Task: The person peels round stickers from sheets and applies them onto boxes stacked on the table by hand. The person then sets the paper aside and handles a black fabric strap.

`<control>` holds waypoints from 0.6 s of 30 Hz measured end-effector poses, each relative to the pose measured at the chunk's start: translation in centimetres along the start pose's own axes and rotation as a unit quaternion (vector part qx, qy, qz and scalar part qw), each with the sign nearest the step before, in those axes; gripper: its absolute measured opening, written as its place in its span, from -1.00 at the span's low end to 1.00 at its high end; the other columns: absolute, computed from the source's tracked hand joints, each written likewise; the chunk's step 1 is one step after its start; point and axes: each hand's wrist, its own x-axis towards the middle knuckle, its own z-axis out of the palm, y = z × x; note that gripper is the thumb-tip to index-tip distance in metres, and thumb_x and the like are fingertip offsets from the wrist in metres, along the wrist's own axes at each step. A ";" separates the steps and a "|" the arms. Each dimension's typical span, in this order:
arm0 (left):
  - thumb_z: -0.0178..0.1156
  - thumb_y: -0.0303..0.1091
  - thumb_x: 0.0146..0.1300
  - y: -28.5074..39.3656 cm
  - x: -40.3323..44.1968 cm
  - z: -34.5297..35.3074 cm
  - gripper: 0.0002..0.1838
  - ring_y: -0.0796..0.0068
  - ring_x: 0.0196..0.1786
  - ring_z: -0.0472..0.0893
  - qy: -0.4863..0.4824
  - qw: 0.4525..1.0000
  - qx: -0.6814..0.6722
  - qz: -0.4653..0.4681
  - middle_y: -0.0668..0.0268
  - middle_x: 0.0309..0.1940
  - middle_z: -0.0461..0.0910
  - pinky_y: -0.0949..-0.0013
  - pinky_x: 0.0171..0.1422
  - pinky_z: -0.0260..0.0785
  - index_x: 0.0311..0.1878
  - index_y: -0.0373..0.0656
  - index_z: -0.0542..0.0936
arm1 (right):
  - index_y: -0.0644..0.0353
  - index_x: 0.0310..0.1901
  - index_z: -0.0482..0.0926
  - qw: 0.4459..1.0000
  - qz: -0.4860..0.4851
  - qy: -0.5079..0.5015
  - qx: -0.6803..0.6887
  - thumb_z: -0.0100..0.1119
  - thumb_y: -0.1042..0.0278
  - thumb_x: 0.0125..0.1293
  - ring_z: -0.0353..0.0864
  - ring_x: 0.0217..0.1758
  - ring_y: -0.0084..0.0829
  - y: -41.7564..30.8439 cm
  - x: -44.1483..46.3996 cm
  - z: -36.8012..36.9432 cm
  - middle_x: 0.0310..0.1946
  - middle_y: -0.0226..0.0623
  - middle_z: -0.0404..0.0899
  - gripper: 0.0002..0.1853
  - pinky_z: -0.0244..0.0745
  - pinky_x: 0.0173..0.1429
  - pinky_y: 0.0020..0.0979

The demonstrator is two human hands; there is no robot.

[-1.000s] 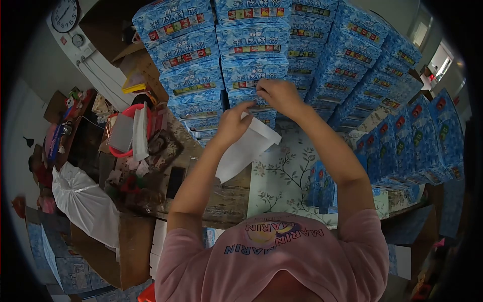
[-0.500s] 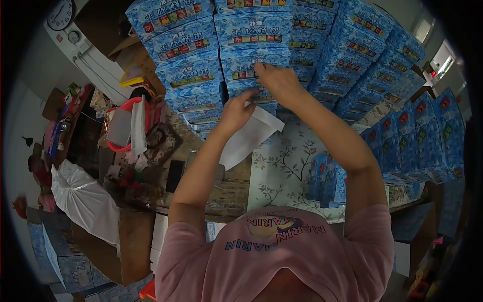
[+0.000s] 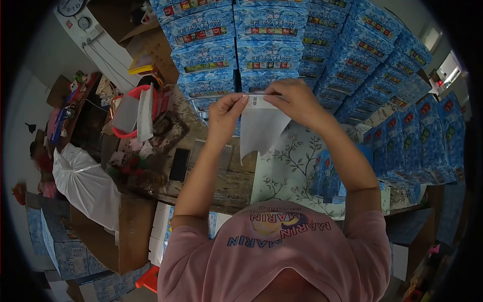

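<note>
A white sheet (image 3: 261, 130) hangs between my two hands, in front of stacked blue boxes (image 3: 269, 50). My left hand (image 3: 230, 109) pinches its upper left corner. The upper right part of the sheet is pinched by my right hand (image 3: 291, 100). Small dark print shows on the strip along the top edge, near my left fingertips. The sheet's lower end hangs loose and pointed over the table (image 3: 221, 189).
A black phone (image 3: 179, 164) and a clear-covered notebook (image 3: 201, 155) lie left of the sheet. A red basket (image 3: 132, 113) stands farther left. Small blue packages (image 3: 329, 173) and a row of blue boxes (image 3: 407, 141) are at the right, near a flowered cloth (image 3: 274, 181).
Both hands have drawn back from the box fronts and now stretch the sheet's top edge between them. The sheet is lifted and turned, showing its printed strip. The view has shifted slightly.
</note>
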 end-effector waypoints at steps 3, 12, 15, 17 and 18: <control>0.17 -0.40 0.20 0.2 -0.3 0.2 -0.84 0.78 -0.39 0.44 0.007 1.000 -0.014 0.009 0.44 -0.43 0.56 0.65 -0.34 0.28 -0.22 -0.29 0.59 | 0.20 -0.34 0.56 0.999 0.018 0.008 0.040 0.08 0.32 0.17 0.54 -0.30 -0.29 -1.7 1.0 0.8 -0.44 -0.29 0.56 -0.85 0.29 -0.06 -0.27; 0.15 -0.38 0.21 0.2 -1.2 -2.5 -0.85 0.78 -0.45 0.40 0.088 0.986 -0.117 -0.083 0.48 -0.48 0.53 0.63 -0.37 0.25 -0.27 -0.28 0.59 | 0.13 -0.39 0.53 0.968 -0.184 0.136 -0.103 0.15 0.46 0.05 0.46 -0.23 -0.32 -2.3 2.5 5.4 -0.49 -0.39 0.50 -0.94 0.21 0.02 -0.29; 0.14 -0.38 0.21 -0.9 -1.0 -5.3 -0.86 0.76 -0.48 0.38 0.129 0.971 -0.162 -0.116 0.50 -0.51 0.50 0.61 -0.38 0.24 -0.30 -0.26 0.58 | 0.22 -0.37 0.51 0.992 -0.063 0.078 0.074 0.17 0.46 0.08 0.48 -0.33 -0.38 -3.3 4.4 5.7 -0.45 -0.33 0.53 -0.92 0.31 -0.09 -0.35; 0.13 -0.40 0.21 -2.3 -0.7 -7.5 -0.87 0.76 -0.48 0.38 0.172 0.978 -0.073 -0.091 0.50 -0.52 0.48 0.62 -0.37 0.22 -0.32 -0.26 0.58 | 0.23 -0.36 0.51 0.981 0.029 0.028 0.190 0.18 0.44 0.09 0.48 -0.38 -0.45 -2.9 6.8 6.4 -0.47 -0.35 0.53 -0.90 0.35 -0.18 -0.39; 0.13 -0.40 0.21 -2.1 -0.8 -8.0 -0.87 0.76 -0.48 0.38 0.175 0.978 -0.073 -0.090 0.50 -0.52 0.48 0.62 -0.37 0.22 -0.32 -0.26 0.58 | 0.24 -0.35 0.50 0.946 0.123 -0.020 0.299 0.19 0.42 0.09 0.48 -0.42 -0.53 -2.5 8.2 6.8 -0.48 -0.36 0.53 -0.89 0.38 -0.28 -0.43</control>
